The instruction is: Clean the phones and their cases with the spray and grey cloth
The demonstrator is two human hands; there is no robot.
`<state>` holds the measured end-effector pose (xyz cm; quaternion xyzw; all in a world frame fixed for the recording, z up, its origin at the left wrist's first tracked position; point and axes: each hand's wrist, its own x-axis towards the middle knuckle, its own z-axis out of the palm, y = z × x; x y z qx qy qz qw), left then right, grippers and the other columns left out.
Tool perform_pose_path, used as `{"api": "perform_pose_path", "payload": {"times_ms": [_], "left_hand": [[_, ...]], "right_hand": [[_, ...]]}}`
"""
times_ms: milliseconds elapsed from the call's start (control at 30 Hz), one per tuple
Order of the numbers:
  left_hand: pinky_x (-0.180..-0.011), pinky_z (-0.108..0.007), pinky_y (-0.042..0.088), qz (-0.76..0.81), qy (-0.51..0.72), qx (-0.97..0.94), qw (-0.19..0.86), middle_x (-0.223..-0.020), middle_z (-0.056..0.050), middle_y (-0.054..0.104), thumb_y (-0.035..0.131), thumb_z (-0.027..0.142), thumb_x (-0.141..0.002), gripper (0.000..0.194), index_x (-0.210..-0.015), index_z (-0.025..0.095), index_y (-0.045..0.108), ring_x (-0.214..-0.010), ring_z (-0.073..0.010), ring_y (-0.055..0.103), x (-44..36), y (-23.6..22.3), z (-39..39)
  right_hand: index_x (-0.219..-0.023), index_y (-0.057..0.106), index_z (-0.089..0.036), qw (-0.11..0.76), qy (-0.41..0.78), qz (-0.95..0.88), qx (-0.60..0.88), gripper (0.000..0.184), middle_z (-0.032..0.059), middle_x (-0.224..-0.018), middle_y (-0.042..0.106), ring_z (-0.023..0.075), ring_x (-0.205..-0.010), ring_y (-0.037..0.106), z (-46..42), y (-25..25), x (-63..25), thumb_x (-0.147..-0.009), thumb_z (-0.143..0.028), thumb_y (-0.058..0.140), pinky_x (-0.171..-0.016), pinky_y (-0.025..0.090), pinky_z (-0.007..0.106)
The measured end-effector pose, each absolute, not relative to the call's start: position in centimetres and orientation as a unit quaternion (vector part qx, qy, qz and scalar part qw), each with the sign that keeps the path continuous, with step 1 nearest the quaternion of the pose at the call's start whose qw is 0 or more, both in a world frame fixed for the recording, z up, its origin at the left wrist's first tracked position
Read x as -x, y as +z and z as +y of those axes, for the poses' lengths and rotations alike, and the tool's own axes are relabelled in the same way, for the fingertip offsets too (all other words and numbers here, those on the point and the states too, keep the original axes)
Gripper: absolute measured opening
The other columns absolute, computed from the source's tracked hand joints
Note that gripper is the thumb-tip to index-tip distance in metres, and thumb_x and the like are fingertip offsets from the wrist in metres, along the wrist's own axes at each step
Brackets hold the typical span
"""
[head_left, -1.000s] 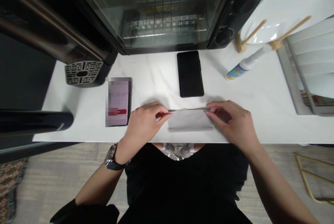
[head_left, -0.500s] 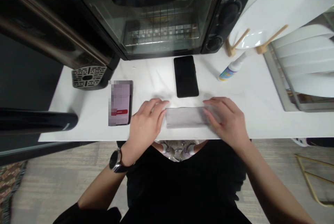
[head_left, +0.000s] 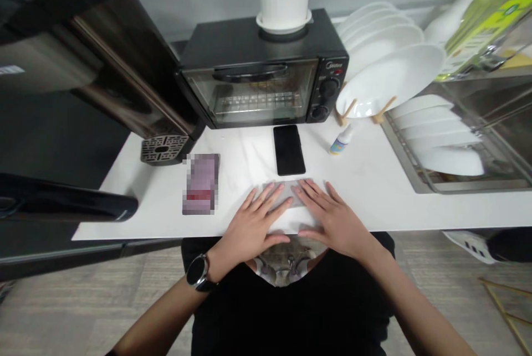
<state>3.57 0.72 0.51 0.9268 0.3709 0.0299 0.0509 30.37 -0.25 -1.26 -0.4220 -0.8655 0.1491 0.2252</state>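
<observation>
A folded light-grey cloth [head_left: 296, 201] lies as a narrow strip near the front edge of the white counter [head_left: 249, 148]. My left hand [head_left: 253, 226] rests flat on its left part with the fingers spread. Over the right part lies my right hand [head_left: 334, 217], also flat and spread, its fingertips close to those of the left. Both thumbs point inward near the counter's edge. Most of the cloth is hidden under my fingers. Just beyond it sits a black phone [head_left: 289, 150], screen dark.
A second phone [head_left: 201, 184], partly pixelated, lies to the left. Behind stand a toaster oven [head_left: 257, 90] and a machine with a drip tray [head_left: 163, 148]. On the right are a small spray bottle [head_left: 341, 141], plates on a wooden rack [head_left: 374, 87] and a metal dish rack [head_left: 409, 165].
My hands have gone from holding the cloth's two ends, fingers curled, to lying flat on top of it. The camera view has tilted up, showing more of the counter's back.
</observation>
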Motion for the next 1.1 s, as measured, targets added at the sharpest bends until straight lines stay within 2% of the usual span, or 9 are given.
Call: {"api": "perform_pose_path", "payload": {"times_ms": [133,200,333,533,633,733,900,1000,1100], "left_hand": [[-0.131,-0.053,0.019,0.342,0.057,-0.936,0.063,-0.176,-0.007,0.014,0.039,0.067,-0.103,0.078,-0.167,0.027,0.021,-0.164,-0.0279,0.012,-4.6,0.9,0.8],[-0.131,-0.053,0.019,0.335,0.066,-0.937,0.075,-0.176,-0.007,0.018,0.039,0.069,-0.102,0.079,-0.167,0.027,0.023,-0.163,-0.0271,0.015,-5.3,0.6,1.2],[-0.131,-0.053,0.022,0.318,0.084,-0.939,0.103,-0.173,-0.007,0.029,0.043,0.07,-0.1,0.076,-0.163,0.027,0.035,-0.162,-0.0246,0.023,-6.7,0.4,2.4],[-0.131,-0.055,0.021,0.347,0.132,-0.921,0.117,-0.171,-0.01,0.033,0.047,0.058,-0.104,0.067,-0.162,0.028,0.034,-0.16,-0.0255,0.028,-3.6,2.0,0.9],[-0.127,-0.053,0.033,0.516,0.255,-0.811,0.11,-0.158,-0.011,0.054,0.041,0.041,-0.109,0.048,-0.155,0.027,0.046,-0.149,-0.0248,0.047,2.6,2.0,0.5],[-0.123,-0.05,0.04,0.637,0.354,-0.68,0.083,-0.151,-0.016,0.057,0.048,0.044,-0.105,0.05,-0.148,0.018,0.05,-0.143,-0.0293,0.052,9.3,0.8,1.4],[-0.126,-0.051,0.033,0.652,0.375,-0.64,0.156,-0.159,-0.019,0.047,0.052,0.044,-0.101,0.061,-0.154,0.016,0.039,-0.15,-0.0297,0.044,13.5,-2.1,3.2],[-0.126,-0.055,0.031,0.659,0.338,-0.66,0.125,-0.159,-0.02,0.046,0.057,0.038,-0.097,0.068,-0.159,0.017,0.036,-0.15,-0.0332,0.042,13.0,-2.8,3.3],[-0.124,-0.058,0.033,0.661,0.311,-0.675,0.107,-0.16,-0.018,0.046,0.056,0.036,-0.096,0.072,-0.162,0.02,0.031,-0.148,-0.0354,0.043,12.5,-2.6,3.2]], "right_hand": [[-0.12,0.07,-0.025,0.447,0.155,-0.661,0.582,0.029,0.0085,-0.117,0.077,0.0256,-0.106,0.074,1.2,-1.7,-33.2,-0.1,-0.045,0.063,-0.093,0.062,0.045],[-0.12,0.067,-0.024,0.512,0.141,-0.561,0.635,0.037,0.0097,-0.117,0.074,0.0256,-0.096,0.074,3.3,-1.9,-34.9,-0.093,-0.049,0.07,-0.081,0.065,0.044],[-0.14,0.055,-0.023,0.493,0.158,-0.609,0.601,0.072,0.0151,-0.138,0.066,0.0308,-0.114,0.069,9.2,-2.5,-36.4,-0.08,-0.055,0.078,-0.094,0.061,0.052],[-0.122,0.063,-0.02,0.483,0.25,-0.617,0.569,0.053,0.0133,-0.118,0.076,0.028,-0.097,0.073,14.5,-3.4,-33.4,-0.084,-0.056,0.071,-0.09,0.061,0.051],[-0.13,0.06,-0.021,0.484,0.276,-0.633,0.538,0.065,0.0131,-0.125,0.073,0.0289,-0.108,0.071,14.5,-3.5,-32.3,-0.08,-0.059,0.076,-0.096,0.059,0.051],[-0.137,0.055,-0.023,0.527,0.282,-0.607,0.524,0.07,0.0138,-0.137,0.067,0.0288,-0.125,0.064,13.8,-3.6,-32.4,-0.083,-0.061,0.075,-0.104,0.054,0.05],[-0.124,0.058,-0.024,0.589,0.268,-0.528,0.55,0.049,0.0124,-0.131,0.067,0.0251,-0.122,0.064,13.4,-3.6,-33.4,-0.1,-0.064,0.047,-0.099,0.054,0.046],[-0.109,0.062,-0.024,0.608,0.243,-0.5,0.567,0.044,0.0075,-0.116,0.068,0.0228,-0.111,0.064,13.5,-3.4,-33.6,-0.099,-0.063,0.046,-0.095,0.052,0.041],[-0.075,0.058,-0.022,0.611,0.205,-0.492,0.585,0.039,0.0024,-0.087,0.061,0.0208,-0.093,0.058,13.6,-3.1,-33.6,-0.091,-0.057,0.059,-0.086,0.049,0.036]]}}
